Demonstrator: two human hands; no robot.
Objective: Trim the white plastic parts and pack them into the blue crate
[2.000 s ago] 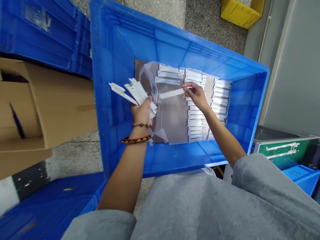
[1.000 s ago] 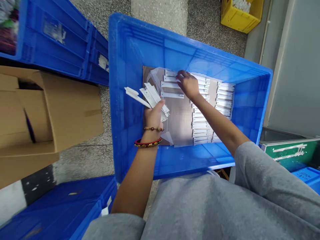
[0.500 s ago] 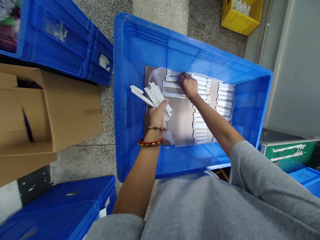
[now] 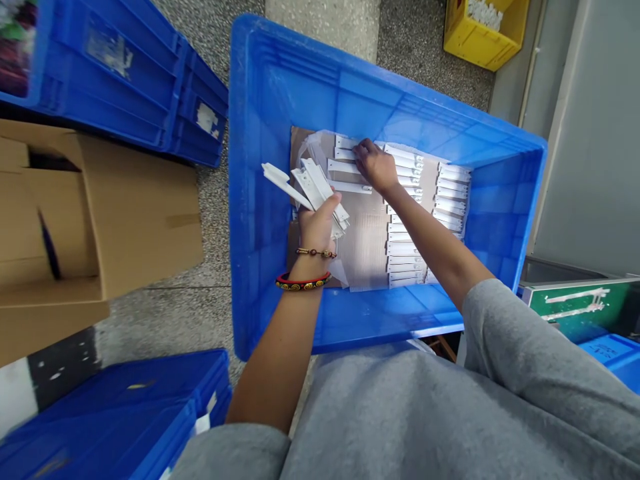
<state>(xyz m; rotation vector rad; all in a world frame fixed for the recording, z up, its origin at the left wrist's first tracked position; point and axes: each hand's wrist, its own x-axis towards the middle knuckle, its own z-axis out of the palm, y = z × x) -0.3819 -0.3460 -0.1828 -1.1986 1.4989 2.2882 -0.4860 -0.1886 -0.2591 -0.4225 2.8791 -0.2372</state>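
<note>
Several white strips (image 4: 316,185) are held in a loose bundle by my left hand (image 4: 319,223), over the left part of a large blue bin (image 4: 387,83). My right hand (image 4: 375,165) has its fingers bent down onto the upper white strips (image 4: 344,154) of the nearest column; its fingertips are partly hidden, so what they grip is unclear. More white strips lie side by side in a middle column (image 4: 404,260) and a right column (image 4: 450,193) on a brown cardboard sheet (image 4: 364,227). Clear plastic film (image 4: 313,143) lies near the sheet's upper left.
An open cardboard box (image 4: 150,220) and blue crates (image 4: 125,87) stand at the left. Another blue crate (image 4: 125,407) is at the lower left. A yellow bin (image 4: 480,40) with white parts sits at the upper right. The bin's high walls surround both hands.
Both hands hold nearly the same places. My left hand and its bundle have shifted slightly right and up in the view; the right hand's fingers remain on the upper strips.
</note>
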